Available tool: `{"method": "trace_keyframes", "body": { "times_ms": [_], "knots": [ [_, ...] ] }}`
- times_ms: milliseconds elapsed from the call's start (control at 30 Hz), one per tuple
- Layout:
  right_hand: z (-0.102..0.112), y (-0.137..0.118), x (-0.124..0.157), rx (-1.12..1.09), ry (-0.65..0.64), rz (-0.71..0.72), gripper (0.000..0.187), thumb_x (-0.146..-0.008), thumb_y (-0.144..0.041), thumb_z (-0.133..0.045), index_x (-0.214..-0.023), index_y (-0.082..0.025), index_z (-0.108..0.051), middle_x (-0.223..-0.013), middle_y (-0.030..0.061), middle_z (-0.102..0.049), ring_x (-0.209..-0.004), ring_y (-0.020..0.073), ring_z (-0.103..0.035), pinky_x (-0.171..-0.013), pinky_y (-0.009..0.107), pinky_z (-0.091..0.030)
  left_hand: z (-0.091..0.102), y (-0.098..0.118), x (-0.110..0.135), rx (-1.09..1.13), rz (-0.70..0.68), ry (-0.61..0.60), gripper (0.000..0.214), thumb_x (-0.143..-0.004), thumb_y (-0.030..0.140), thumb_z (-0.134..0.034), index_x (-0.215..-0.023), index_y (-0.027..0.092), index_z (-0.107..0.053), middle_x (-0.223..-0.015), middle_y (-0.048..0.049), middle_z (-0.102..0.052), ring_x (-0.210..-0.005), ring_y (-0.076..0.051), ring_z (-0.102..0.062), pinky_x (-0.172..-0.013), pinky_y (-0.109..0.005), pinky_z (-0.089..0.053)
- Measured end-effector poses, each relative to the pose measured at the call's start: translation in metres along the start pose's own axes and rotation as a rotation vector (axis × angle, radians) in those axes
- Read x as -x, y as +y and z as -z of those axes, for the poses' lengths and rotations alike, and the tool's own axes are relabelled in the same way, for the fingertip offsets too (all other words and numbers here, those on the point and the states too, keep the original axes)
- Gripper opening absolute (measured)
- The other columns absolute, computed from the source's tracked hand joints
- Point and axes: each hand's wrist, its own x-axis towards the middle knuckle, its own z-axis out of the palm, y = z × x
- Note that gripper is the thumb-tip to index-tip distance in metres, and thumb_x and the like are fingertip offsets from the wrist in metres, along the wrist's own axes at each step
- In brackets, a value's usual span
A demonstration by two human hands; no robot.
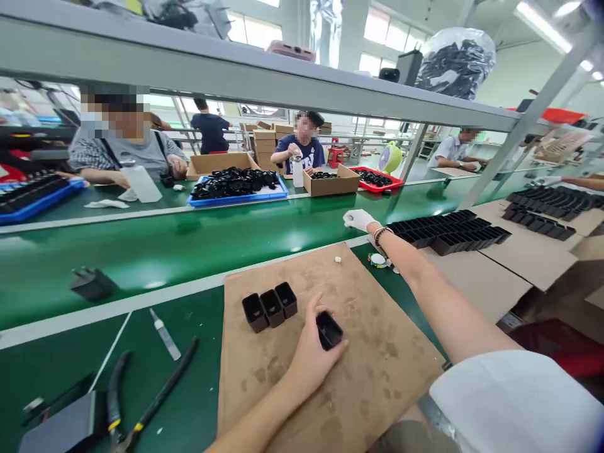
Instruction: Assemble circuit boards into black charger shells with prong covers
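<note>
Head view: left hand (309,360) grips one black box (329,331) above or on a cardboard sheet (363,396); right hand (359,220) reaches out over a green belt (189,236).

Left hand bare, partly closed, thumb and fingers curved around the box, its open mouth facing up; whether its base touches the sheet cannot be told. Right hand in a white glove, bracelet (381,234) at the wrist, fingers bent inward; cannot tell whether it has hold of anything. Three similar boxes (272,309) stand in a row on the sheet, left of the held one. Rows of black boxes (441,231) sit near the right forearm. Left of the sheet: pliers (166,384) and a small tube (166,336). Black plug (92,284) on the belt.
</note>
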Motion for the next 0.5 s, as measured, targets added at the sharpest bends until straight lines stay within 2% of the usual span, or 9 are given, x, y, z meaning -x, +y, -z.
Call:
{"method": "trace_keyframes", "body": {
  "times_ms": [67,167,267,367,500],
  "knots": [
    [-0.005,0.002,0.015,-0.13,0.006,-0.011,0.033,-0.098,-0.041,-0.068,-0.117,-0.015,-0.064,-0.11,0.007,-0.07,-0.094,0.0192,-0.069,-0.085,0.039,-0.061,0.001,0.004,-0.001,0.024,0.028,-0.011,0.082,-0.076,0.03,-0.077,-0.144,0.026,-0.031,-0.119,-0.0086,-0.066,-0.115,-0.028,-0.066,-0.109,-0.054,-0.048],
    [-0.017,0.002,0.061,-0.313,-0.067,-0.006,0.039,-0.088,-0.048,-0.073,-0.113,-0.02,-0.06,-0.095,0.0029,-0.073,-0.092,0.0188,-0.07,-0.087,0.04,-0.06,-0.001,0.01,-0.002,0.078,0.058,0.013,0.075,-0.069,0.032,-0.084,-0.13,0.024,-0.041,-0.115,-0.0079,-0.069,-0.109,-0.028,-0.068,-0.104,-0.051,-0.051],
    [-0.032,-0.007,0.121,-0.475,-0.213,0.024,0.044,-0.077,-0.053,-0.079,-0.105,-0.025,-0.06,-0.105,0.0032,-0.075,-0.102,0.0224,-0.071,-0.092,0.045,-0.06,-0.003,0.015,-0.001,0.15,0.026,0.059,0.063,-0.066,0.032,-0.089,-0.11,0.024,-0.044,-0.117,-0.0086,-0.069,-0.111,-0.027,-0.067,-0.104,-0.049,-0.051],
    [-0.044,-0.017,0.172,-0.686,-0.285,0.131,0.041,-0.071,-0.044,-0.091,-0.098,-0.026,-0.066,-0.11,0.0041,-0.076,-0.114,0.0274,-0.071,-0.101,0.051,-0.057,-0.001,0.019,-0.002,0.231,0.008,0.026,0.063,-0.065,0.031,-0.092,-0.106,0.025,-0.045,-0.121,-0.0099,-0.068,-0.113,-0.027,-0.067,-0.1,-0.044,-0.054],
    [-0.054,-0.024,0.21,-0.653,-0.171,0.331,0.038,-0.068,-0.032,-0.096,-0.097,-0.028,-0.073,-0.103,0.0035,-0.076,-0.12,0.0313,-0.07,-0.105,0.055,-0.056,0.0,0.022,-0.002,0.213,0.016,0.006,0.065,-0.061,0.03,-0.095,-0.107,0.024,-0.05,-0.115,-0.0075,-0.066,-0.108,-0.028,-0.067,-0.097,-0.042,-0.055]
  ]
}}
